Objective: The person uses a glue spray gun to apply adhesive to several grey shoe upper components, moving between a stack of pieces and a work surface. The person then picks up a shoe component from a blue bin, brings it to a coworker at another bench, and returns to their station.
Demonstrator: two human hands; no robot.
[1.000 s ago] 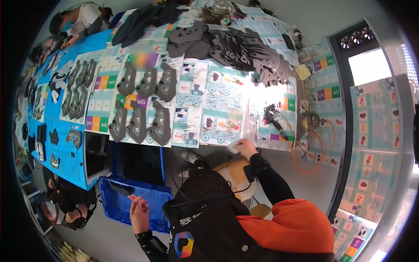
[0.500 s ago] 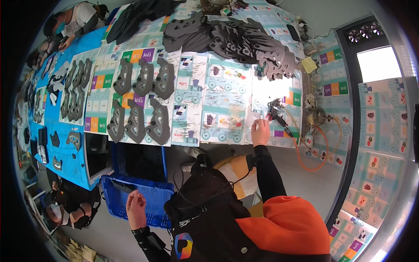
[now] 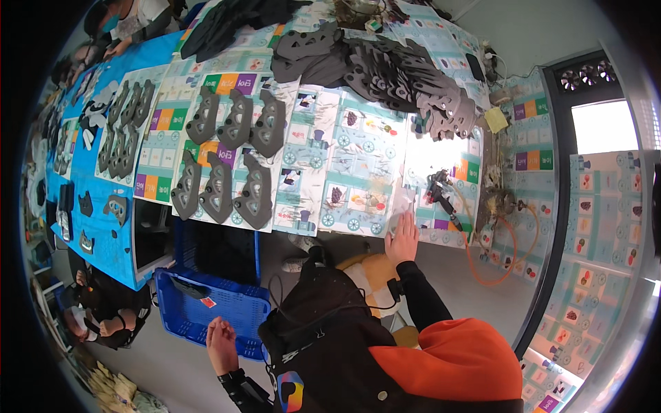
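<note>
My left hand (image 3: 222,342) hangs beside the near right part of a blue plastic crate (image 3: 258,303), fingers loosely curled together with nothing visible in them. Inside the crate lie a dark flat piece (image 3: 188,288) and a small red-and-white label (image 3: 208,302). My right hand (image 3: 402,242) lies flat with fingers stretched at the table's front edge. Just beyond its fingertips is a small whitish, see-through scrap (image 3: 408,198). Right of that hand rests a black hand tool (image 3: 441,196) with an orange hose (image 3: 506,275).
Dark grey shaped parts (image 3: 255,191) stand in two rows on the patterned table cover (image 3: 303,203). A heap of similar parts (image 3: 385,76) covers the back. A blue-covered table (image 3: 89,172) adjoins on the left. One person (image 3: 141,20) works at the far left, another (image 3: 110,316) sits nearer.
My right hand has gone from pinching above the table to lying flat at its edge. My left hand has moved back from the crate, where the red-and-white label now shows.
</note>
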